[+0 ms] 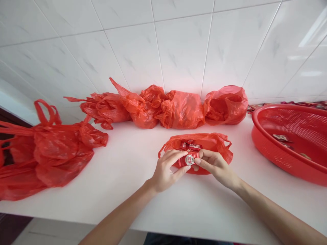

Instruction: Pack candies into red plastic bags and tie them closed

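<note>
Over an open red plastic bag (pixel 219 141) on the white table, both hands hold one small red wrapped candy (pixel 189 160) with a round white label. My left hand (pixel 166 168) pinches its left end between thumb and fingers. On the right end, my right hand (pixel 217 166) has a similar pinch. Inside the bag, just behind the held piece, lie a few more red wrapped candies (pixel 195 147). The front part of the bag is partly covered by my hands.
Several filled red plastic bags (pixel 186 109) line the tiled wall (pixel 184 51). More red bags (pixel 58 153) are heaped at the left. A red perforated basket (pixel 281 156) holding a few wrapped pieces stands at the right. The white table's (pixel 122 207) front edge runs near my body.
</note>
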A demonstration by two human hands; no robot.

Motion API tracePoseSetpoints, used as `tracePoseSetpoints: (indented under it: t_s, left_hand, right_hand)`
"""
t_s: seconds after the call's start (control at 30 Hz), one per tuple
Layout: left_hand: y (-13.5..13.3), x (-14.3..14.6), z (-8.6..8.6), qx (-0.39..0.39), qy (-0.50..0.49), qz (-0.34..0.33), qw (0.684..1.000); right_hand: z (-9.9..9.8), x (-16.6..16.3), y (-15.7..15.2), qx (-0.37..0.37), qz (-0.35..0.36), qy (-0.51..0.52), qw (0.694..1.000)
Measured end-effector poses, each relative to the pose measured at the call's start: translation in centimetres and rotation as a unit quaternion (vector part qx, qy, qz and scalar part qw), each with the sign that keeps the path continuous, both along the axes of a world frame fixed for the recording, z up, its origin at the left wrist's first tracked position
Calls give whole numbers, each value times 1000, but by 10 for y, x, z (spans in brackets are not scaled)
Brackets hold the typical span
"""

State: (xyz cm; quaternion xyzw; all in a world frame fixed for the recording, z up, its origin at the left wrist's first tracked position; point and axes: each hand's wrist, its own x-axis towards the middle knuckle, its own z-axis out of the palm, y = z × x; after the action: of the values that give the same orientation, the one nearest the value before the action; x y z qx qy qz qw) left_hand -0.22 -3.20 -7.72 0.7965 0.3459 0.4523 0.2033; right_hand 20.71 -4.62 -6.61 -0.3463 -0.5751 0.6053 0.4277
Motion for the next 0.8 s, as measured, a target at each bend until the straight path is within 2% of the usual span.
tracePoseSetpoints:
  t_s: [0.3, 0.47, 0.53, 0.67, 0.8]
  left_hand:
    - [-3, 4, 4, -95, -79, -34, 992]
    - [-5, 4, 7, -104, -88, -45, 990]
    - [-4, 4, 7, -101, -86, -43, 990]
    - [-2, 1, 6, -88, -74, -27, 993]
    - [-1, 0, 4, -86, -54, -36, 994]
  right_hand:
    - [1, 3, 0, -20, 41, 50, 998]
    - [-1, 3, 0, -23, 59, 60, 996]
    - [0, 4, 0, -10, 45, 43, 998]
    - [2, 9, 1, 113, -15, -29, 993]
    - [-1, 12, 1, 258, -29, -158, 953]
